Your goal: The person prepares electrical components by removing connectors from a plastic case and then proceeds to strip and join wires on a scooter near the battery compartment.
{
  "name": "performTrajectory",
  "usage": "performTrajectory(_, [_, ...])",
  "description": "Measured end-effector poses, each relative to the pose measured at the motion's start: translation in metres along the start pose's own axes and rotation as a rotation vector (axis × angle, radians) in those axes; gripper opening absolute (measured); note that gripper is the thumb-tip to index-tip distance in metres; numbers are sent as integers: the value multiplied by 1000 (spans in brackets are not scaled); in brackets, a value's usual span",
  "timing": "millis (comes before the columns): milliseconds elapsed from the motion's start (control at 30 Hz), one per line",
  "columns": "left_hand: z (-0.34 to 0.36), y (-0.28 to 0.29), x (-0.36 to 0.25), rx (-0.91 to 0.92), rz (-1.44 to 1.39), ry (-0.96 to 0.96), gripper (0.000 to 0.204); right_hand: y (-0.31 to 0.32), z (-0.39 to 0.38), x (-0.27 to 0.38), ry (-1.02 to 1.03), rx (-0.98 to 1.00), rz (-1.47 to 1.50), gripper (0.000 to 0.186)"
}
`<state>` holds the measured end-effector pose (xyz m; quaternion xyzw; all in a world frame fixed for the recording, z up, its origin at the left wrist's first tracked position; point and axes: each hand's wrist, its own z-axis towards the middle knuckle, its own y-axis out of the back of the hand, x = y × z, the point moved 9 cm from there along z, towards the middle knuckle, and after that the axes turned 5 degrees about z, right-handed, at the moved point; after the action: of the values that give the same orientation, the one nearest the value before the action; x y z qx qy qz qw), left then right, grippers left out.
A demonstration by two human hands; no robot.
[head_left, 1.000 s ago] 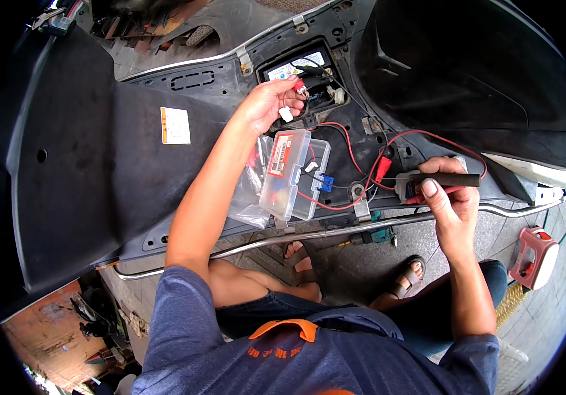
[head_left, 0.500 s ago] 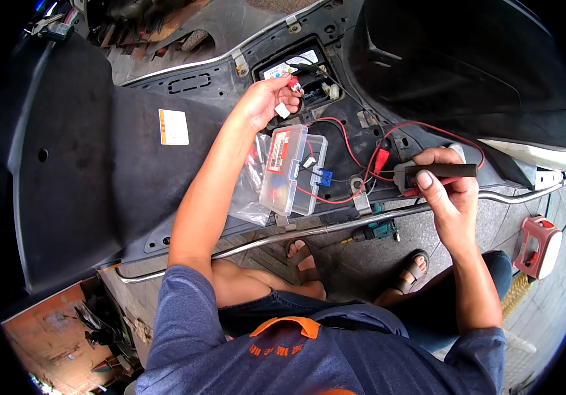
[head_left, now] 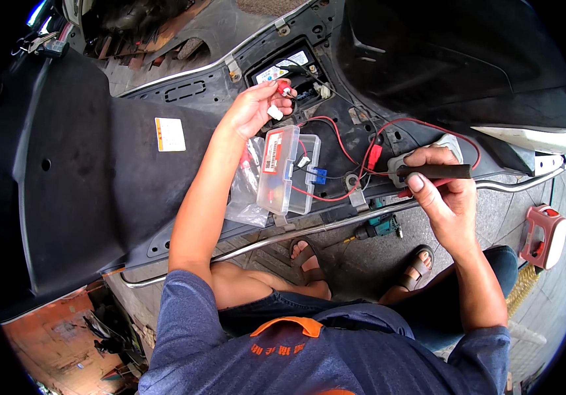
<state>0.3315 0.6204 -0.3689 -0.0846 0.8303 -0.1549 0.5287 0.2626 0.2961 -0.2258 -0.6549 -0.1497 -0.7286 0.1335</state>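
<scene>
My left hand (head_left: 253, 108) is closed on a small red-and-white connector (head_left: 284, 88), pinched between thumb and fingers. A white plug (head_left: 275, 112) rests against its fingers. Just beyond lies an open battery compartment with a labelled battery (head_left: 283, 69). My right hand (head_left: 446, 197) grips a black rod-shaped handle (head_left: 437, 172); a red handle lies beneath it, partly hidden by the fingers. Left of that hand, a red clip (head_left: 375, 157) sits among red and black wires. Between the hands stands an open clear plastic box (head_left: 279, 172), with a blue connector (head_left: 320, 176) at its right side.
A clear plastic bag (head_left: 246, 210) lies left of the box on the scooter's dark floorboard. A chrome rail (head_left: 316, 230) runs along the near edge. On the ground are a green power drill (head_left: 381, 227) and a pink-and-white device (head_left: 544, 237).
The view has shifted slightly, so the scooter and box appear a little further left. Both hands keep their holds; my left hand sits slightly lower and further left in the picture.
</scene>
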Motion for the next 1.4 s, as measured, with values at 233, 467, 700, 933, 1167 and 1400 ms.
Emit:
performTrajectory(233, [-1, -7, -3, 99, -49, -7, 33, 0, -2, -1, 40, 2, -3, 19])
performTrajectory(467, [-1, -8, -3, 88, -68, -3, 36, -2, 0, -4, 79, 34, 30, 18])
performTrajectory(700, [-4, -12, -3, 106, -92, -8, 36, -4, 2, -1, 100, 52, 6, 19])
performTrajectory(933, [-11, -23, -11, 68, 127, -50, 37, -1, 3, -4, 82, 62, -28, 20])
performTrajectory(1167, [-24, -48, -26, 85, 599, -113, 36, 2, 6, -3, 56, -3, -79, 22])
performTrajectory(1400, [-23, -52, -16, 15, 590, -211, 33, -51, 58, -2, 116, -1, -58, 19])
